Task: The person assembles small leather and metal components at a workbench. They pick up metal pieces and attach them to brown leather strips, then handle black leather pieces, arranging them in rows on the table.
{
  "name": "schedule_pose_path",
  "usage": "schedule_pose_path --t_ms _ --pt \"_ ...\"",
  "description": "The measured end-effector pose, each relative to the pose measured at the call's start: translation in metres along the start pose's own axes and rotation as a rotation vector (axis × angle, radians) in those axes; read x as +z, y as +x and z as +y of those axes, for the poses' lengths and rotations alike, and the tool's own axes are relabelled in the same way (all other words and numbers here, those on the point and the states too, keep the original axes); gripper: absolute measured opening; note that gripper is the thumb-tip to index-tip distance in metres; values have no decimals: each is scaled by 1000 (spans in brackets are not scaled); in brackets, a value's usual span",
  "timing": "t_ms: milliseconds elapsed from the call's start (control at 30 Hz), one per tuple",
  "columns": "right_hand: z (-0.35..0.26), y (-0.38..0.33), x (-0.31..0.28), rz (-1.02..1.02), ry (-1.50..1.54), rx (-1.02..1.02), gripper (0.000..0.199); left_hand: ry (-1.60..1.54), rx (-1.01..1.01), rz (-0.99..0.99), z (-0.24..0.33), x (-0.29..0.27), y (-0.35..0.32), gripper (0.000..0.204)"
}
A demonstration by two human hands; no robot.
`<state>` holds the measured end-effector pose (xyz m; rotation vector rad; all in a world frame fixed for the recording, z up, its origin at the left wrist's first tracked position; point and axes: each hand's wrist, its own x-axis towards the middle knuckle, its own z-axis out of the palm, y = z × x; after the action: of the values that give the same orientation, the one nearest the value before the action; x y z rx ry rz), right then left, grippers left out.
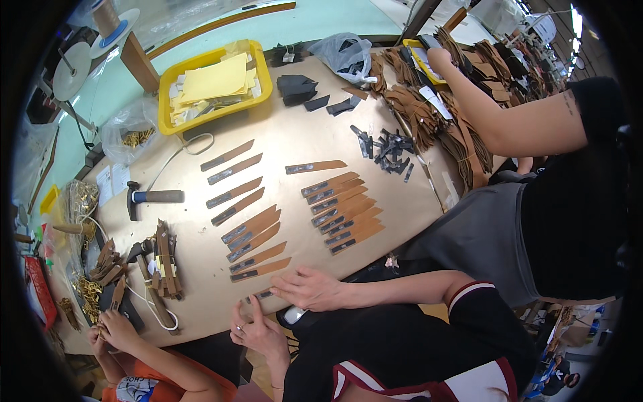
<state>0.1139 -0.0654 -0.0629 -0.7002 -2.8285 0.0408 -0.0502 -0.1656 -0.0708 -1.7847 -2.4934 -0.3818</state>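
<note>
— Where are your hands?

— Your right hand (309,288) lies flat and empty on the counter (295,144), fingers spread, touching a brown leather strip (262,293) at its 9 o'clock. Your left hand (258,329), loosely curled, hovers just below.

— What lies around them?

— More strips (260,269) fan out at 12 o'clock, long axes running 8-to-2; a hammer (153,197) sits well apart at 10.

Bright even indoor light, soft shadows, fisheye bending w/ dark vignetted edges
</note>
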Motion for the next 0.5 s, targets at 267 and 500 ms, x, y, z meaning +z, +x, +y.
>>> schedule_pose_path --t_ms 267,500 --pt "26 9 -12 207 294 183 29 -222 -38 74 -6 2 5 40" --pt "84 -7 -58 484 254 560 30 -307 -124 236 -1 -4 21 32"
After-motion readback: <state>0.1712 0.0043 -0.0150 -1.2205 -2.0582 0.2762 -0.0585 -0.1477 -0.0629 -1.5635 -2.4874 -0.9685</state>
